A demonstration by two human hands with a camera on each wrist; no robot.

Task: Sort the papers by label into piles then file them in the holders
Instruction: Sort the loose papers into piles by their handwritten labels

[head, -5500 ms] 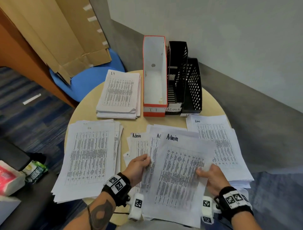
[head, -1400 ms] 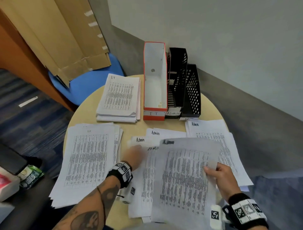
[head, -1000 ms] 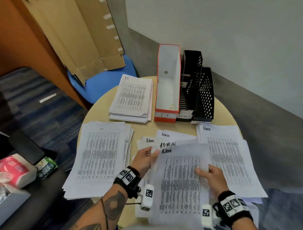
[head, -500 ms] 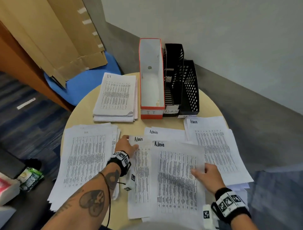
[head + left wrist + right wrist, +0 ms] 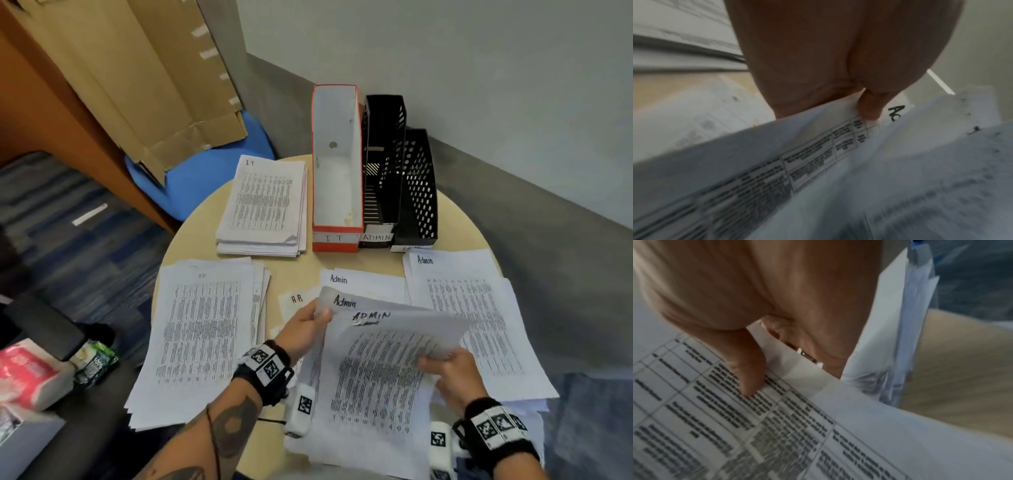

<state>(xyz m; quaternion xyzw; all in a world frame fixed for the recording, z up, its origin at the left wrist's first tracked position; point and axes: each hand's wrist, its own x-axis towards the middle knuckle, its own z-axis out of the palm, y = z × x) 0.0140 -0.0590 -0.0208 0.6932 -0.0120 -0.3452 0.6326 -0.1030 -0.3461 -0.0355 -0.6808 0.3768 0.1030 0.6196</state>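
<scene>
My left hand [image 5: 317, 315] pinches the top left corner of a lifted sheet labelled "Admin" [image 5: 387, 308]; the thumb [image 5: 869, 110] lies on its printed face. My right hand [image 5: 432, 360] holds the right edge of the same loose sheets, thumb [image 5: 748, 378] on the table print. Under the raised sheet lies one marked "ADMIN" [image 5: 373, 377]. A sheet labelled "HR" [image 5: 295, 301] shows at the left of them. Sorted piles: HR [image 5: 205, 335], IT [image 5: 263, 205], Admin [image 5: 472, 318]. Behind stand the red IT holder [image 5: 337, 164], the black ADMIN holder [image 5: 383, 164] and a second black holder [image 5: 419, 185].
The round wooden table [image 5: 291, 263] is mostly covered with paper. A blue chair [image 5: 205, 171] with cardboard leaning on it stands behind the left side. A red tissue pack [image 5: 24, 373] and a green packet [image 5: 94, 363] lie on a dark seat at the left.
My left hand left the sheets it pressed flat and now lifts the top Admin sheet by its corner. An HR sheet and an ADMIN sheet have come into sight beneath.
</scene>
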